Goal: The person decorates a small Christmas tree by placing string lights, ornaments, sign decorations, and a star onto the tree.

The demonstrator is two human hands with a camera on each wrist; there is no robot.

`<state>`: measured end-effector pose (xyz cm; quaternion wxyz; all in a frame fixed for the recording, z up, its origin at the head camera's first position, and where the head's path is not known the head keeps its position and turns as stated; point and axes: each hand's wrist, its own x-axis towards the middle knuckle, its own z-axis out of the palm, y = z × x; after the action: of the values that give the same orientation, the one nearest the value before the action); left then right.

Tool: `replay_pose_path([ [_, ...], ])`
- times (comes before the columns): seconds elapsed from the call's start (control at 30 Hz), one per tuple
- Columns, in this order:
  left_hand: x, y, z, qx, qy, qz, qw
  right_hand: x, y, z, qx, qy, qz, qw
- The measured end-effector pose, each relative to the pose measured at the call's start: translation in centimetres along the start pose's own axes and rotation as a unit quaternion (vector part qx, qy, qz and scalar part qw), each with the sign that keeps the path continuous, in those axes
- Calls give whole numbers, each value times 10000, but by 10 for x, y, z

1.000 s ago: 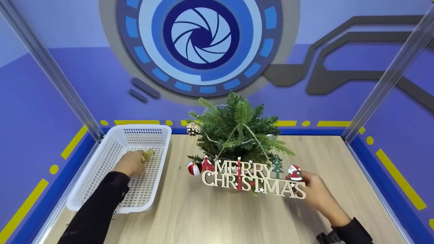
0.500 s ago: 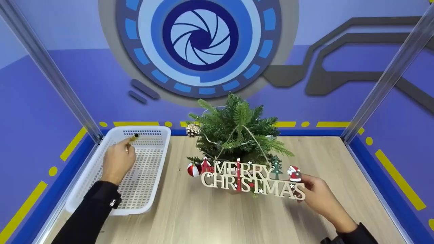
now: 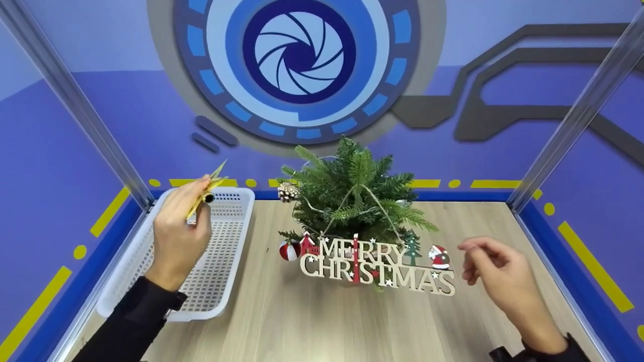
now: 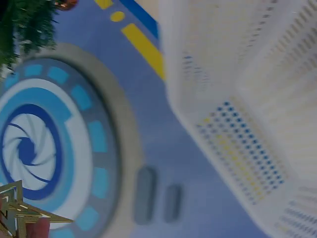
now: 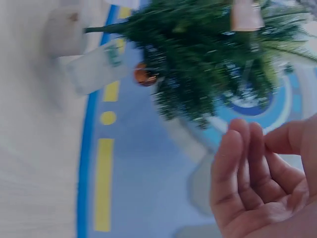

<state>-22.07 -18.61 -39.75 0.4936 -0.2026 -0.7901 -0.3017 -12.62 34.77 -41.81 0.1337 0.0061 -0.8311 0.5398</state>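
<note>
My left hand (image 3: 180, 234) holds a gold star tree topper (image 3: 215, 185) above the white plastic basket (image 3: 245, 226), its dark round socket facing me. In the left wrist view, the star's (image 4: 20, 214) gold points show at the lower left corner beside a fingertip. My right hand (image 3: 508, 281) is raised just right of the wooden MERRY CHRISTMAS sign (image 3: 355, 259), apart from it, with loosely bent fingers and nothing in them. That sign hangs by twine on the front of a small green Christmas tree (image 3: 359, 171). The right wrist view shows the right palm (image 5: 267, 213) bare.
A pinecone (image 3: 288, 191) and a red and white ball (image 3: 290, 250) hang on the tree's left side. An orange ball (image 5: 145, 74) shows among the branches in the right wrist view. Printed panels and metal posts (image 3: 578, 108) border the wooden table (image 3: 322, 327).
My left hand has lifted the star up out of the basket and turned it upright. My right hand has let go of the sign's right end and drawn back to the right.
</note>
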Motion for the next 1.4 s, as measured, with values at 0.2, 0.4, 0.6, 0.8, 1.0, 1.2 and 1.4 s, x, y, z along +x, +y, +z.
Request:
replay_pose_path([
  [0.2, 20, 52, -4, -392, 759, 1029, 9910, -14, -40, -10, 470, 293, -585, 9967],
  [0.4, 33, 98, -2, -418, 1138, 2090, 9704, -29, -70, -5, 1308, 178, -1361, 9819],
  [0.6, 46, 142, -3, -702, 1613, 3165, 9321, -43, -85, 14, 1732, -419, -2188, 9594],
  [0.8, 50, 169, -1, -369, 1753, 4287, 8855, -60, -101, 26, 1128, -418, -2722, 9547],
  [1.0, 46, 187, -2, -239, 1580, 4929, 8553, -75, -118, 20, 317, 352, -2654, 9630],
  [1.2, 40, 203, 4, -164, 1368, 5332, 8347, -72, -116, 34, 1288, -1316, -3548, 9166],
  [1.4, 27, 218, 18, 123, 1041, 5614, 8209, -70, -114, 49, 1267, -2023, -3716, 8972],
])
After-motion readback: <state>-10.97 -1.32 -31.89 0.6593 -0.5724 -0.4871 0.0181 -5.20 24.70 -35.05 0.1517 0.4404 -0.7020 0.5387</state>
